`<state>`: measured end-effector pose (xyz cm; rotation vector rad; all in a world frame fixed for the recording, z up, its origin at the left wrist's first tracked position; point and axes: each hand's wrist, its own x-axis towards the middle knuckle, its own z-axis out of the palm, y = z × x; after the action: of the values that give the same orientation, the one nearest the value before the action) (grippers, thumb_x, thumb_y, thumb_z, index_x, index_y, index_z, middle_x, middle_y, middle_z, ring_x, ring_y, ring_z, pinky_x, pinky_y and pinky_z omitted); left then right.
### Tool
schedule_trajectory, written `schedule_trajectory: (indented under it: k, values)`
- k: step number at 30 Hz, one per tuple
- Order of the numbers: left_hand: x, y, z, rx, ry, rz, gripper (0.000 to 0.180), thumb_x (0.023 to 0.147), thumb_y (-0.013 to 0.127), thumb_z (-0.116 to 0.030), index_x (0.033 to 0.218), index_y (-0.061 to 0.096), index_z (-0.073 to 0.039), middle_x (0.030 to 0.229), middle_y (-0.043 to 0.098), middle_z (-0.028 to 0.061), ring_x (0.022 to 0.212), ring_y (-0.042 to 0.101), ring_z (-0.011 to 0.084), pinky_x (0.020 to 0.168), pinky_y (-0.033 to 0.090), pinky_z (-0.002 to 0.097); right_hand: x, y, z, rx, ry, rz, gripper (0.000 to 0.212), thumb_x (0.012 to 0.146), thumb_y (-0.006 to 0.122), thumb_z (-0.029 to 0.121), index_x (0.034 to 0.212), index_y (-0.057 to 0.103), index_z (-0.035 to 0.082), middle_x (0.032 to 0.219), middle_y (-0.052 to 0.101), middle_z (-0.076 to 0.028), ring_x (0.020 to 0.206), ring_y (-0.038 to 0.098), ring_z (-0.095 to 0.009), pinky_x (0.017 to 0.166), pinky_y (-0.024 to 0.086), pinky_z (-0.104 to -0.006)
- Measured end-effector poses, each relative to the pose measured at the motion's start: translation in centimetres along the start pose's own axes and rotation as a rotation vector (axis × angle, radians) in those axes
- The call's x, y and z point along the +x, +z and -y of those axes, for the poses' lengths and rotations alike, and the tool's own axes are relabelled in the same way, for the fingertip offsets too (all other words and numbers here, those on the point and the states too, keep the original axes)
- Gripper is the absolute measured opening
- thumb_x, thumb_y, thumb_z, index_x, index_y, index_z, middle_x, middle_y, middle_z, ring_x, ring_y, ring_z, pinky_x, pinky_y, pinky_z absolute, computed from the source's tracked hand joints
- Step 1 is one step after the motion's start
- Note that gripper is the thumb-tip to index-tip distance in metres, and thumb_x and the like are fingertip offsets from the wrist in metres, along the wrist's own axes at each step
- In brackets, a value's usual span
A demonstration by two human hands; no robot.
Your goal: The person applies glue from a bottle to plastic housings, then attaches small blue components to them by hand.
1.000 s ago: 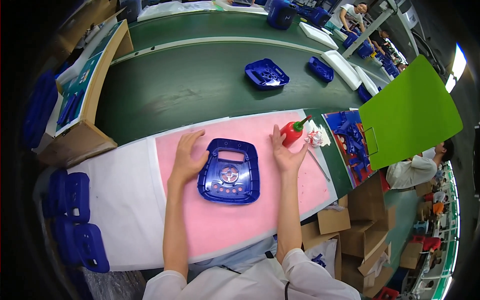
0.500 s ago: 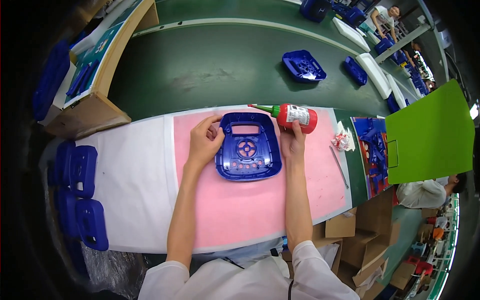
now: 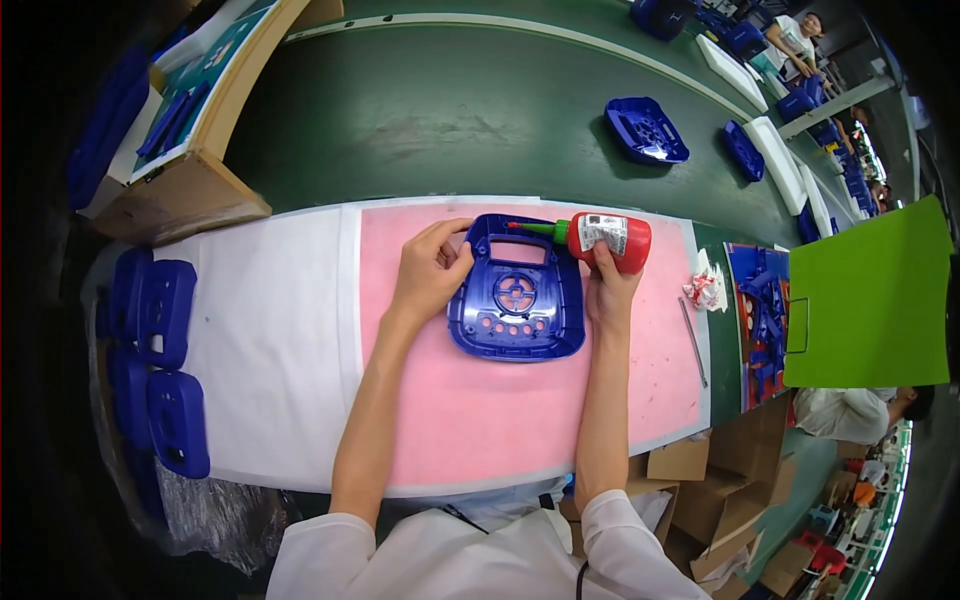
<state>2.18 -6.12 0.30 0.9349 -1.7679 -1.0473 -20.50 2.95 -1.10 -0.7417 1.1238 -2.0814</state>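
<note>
A blue plastic housing panel [image 3: 550,325] lies open side up on the pink sheet in front of me, with a wide slot at its top and a round grille below. My left hand [image 3: 436,268] holds its upper left edge, thumb and fingers closed at the rim. In my right hand [image 3: 612,288] is a red squeeze bottle [image 3: 632,243] with a green nozzle, thumb across its white label. The bottle is tipped on its side. Its thin red tip points left over the panel's top rim, above the slot; whether it touches cannot be told.
Several blue panels [image 3: 178,425] stand at the left edge. A crumpled wrapper [image 3: 706,290] and a thin metal rod [image 3: 694,342] lie to the right, beside a bin of blue parts [image 3: 765,320] and a green board [image 3: 870,300]. Another blue housing [image 3: 647,131] sits on the green bench.
The bottle's nozzle has come down from beyond the panel's far edge to over its top rim. The whole view has shifted slightly. My left hand stays on the panel's edge.
</note>
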Motion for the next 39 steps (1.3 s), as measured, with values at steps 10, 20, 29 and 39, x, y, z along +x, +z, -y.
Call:
schedule_trajectory:
  k: [10, 20, 29, 39]
  values:
    - [0.0, 0.1, -0.4, 0.015, -0.01, 0.015, 0.028, 0.077, 0.064, -0.003, 0.104, 0.065, 0.0, 0.078, 0.063, 0.0084, 0.053, 0.05, 0.0108, 0.051, 0.043, 0.0249, -0.1, 0.2, 0.3, -0.073, -0.016, -0.015, 0.036, 0.076, 0.075, -0.002, 0.108, 0.059, 0.0, 0.1, 0.065, -0.008, 0.09, 0.063, -0.018, 0.082, 0.052, -0.0304]
    - [-0.1, 0.2, -0.1, 0.01, -0.005, -0.008, 0.028, 0.077, 0.062, 0.001, 0.105, 0.065, -0.003, 0.066, 0.054, 0.0018, 0.051, 0.044, 0.0053, 0.047, 0.038, 0.0221, -0.2, 0.5, 0.6, -0.079, -0.025, 0.03, 0.036, 0.074, 0.075, -0.003, 0.107, 0.059, 0.0, 0.099, 0.066, -0.008, 0.089, 0.064, -0.017, 0.081, 0.053, -0.0301]
    - [-0.2, 0.0, 0.2, -0.002, -0.009, 0.01, 0.03, 0.077, 0.063, 0.001, 0.106, 0.065, -0.003, 0.068, 0.055, 0.0011, 0.052, 0.043, 0.0049, 0.048, 0.037, 0.0215, -0.3, 0.4, 1.3, -0.178, -0.047, 0.065, 0.037, 0.073, 0.076, -0.003, 0.106, 0.06, 0.0, 0.098, 0.066, -0.009, 0.089, 0.064, -0.017, 0.08, 0.053, -0.0302]
    - [-0.2, -0.1, 0.1, -0.003, -0.019, 0.011, 0.029, 0.077, 0.063, 0.0, 0.106, 0.065, -0.003, 0.073, 0.058, 0.0027, 0.053, 0.045, 0.0054, 0.049, 0.039, 0.0217, -0.1, -0.4, 1.5, 0.005, -0.043, -0.011, 0.035, 0.074, 0.075, -0.003, 0.106, 0.059, 0.0, 0.1, 0.065, -0.008, 0.091, 0.063, -0.017, 0.083, 0.052, -0.0315]
